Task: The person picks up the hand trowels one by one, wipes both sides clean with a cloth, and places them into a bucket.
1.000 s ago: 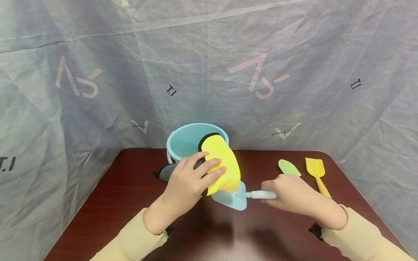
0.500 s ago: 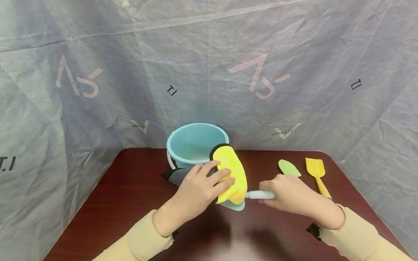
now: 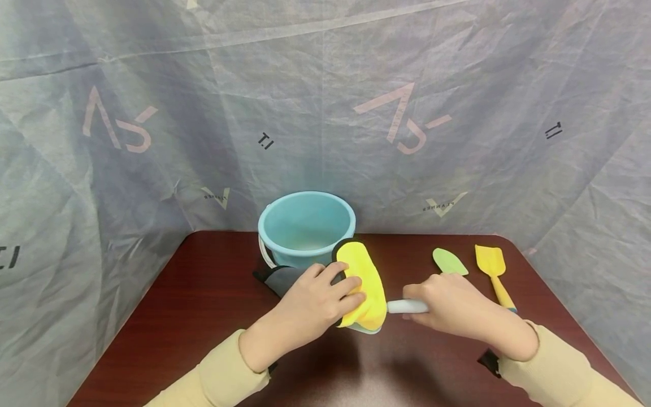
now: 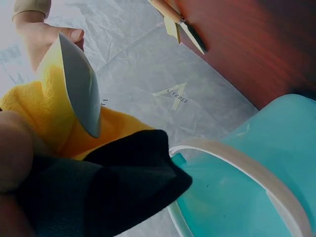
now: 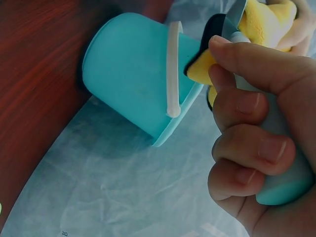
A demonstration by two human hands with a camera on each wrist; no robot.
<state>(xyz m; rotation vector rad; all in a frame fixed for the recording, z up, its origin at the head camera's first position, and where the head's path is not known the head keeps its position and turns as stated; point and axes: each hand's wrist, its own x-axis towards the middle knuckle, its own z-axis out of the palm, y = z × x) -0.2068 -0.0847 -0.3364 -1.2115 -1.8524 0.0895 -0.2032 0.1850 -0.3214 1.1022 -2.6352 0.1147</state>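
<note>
Our right hand [image 3: 452, 302] curls its fingers round the handle of the trowel [image 3: 408, 306]. Our left hand [image 3: 312, 299], fingers bent, holds the cloth [image 3: 365, 282] over its blade, before the bucket [image 3: 291, 258].

Between the surface's [image 3: 193, 294] left and right edges I see the left hand [image 3: 315, 299] gripping with bent fingers and the right hand [image 3: 445, 301] tightly curled, thumb extended, sleeved forearms [image 3: 218, 364] angling inward.
</note>
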